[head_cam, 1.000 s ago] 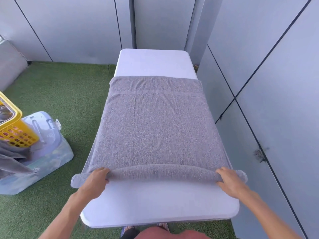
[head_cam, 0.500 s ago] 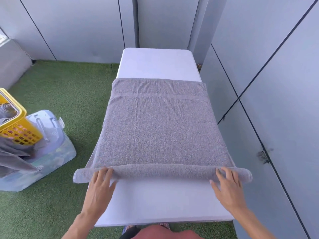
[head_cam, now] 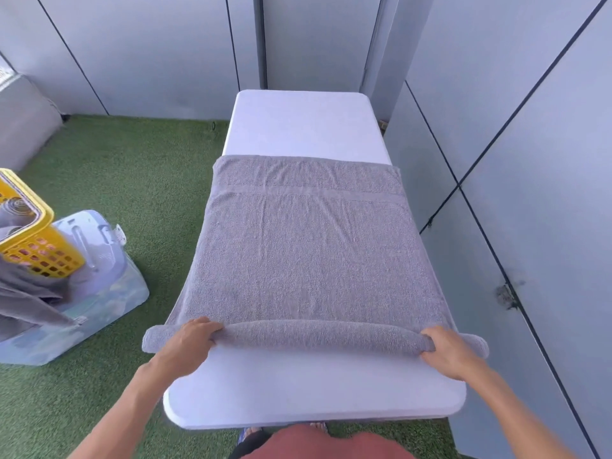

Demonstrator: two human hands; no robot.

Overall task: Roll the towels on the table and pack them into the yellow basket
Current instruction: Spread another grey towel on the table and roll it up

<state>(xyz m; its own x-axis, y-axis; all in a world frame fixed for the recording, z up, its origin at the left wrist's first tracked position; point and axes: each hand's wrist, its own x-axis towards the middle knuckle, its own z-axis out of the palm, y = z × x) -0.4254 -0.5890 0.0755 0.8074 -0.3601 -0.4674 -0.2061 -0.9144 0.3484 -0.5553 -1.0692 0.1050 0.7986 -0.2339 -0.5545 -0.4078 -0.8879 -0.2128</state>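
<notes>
A grey towel (head_cam: pixel 308 253) lies spread along the white table (head_cam: pixel 311 389), its near edge turned into a low roll (head_cam: pixel 318 336) that overhangs both table sides. My left hand (head_cam: pixel 188 342) grips the roll near its left end, fingers curled over the top. My right hand (head_cam: pixel 443 351) grips it near the right end the same way. The yellow basket (head_cam: pixel 43 246) stands at the far left edge of the view with rolled grey towels inside it.
The basket rests on a translucent plastic bin (head_cam: pixel 99 286) on green artificial turf (head_cam: pixel 132 180). A loose grey towel (head_cam: pixel 26 299) hangs over the bin's front. Grey wall panels (head_cam: pixel 530 193) run close along the table's right side and behind it.
Both hands went from flat fingers on the roll half a second ago to curled grips over it. The roll has grown slightly thicker and moved a little further up the towel.
</notes>
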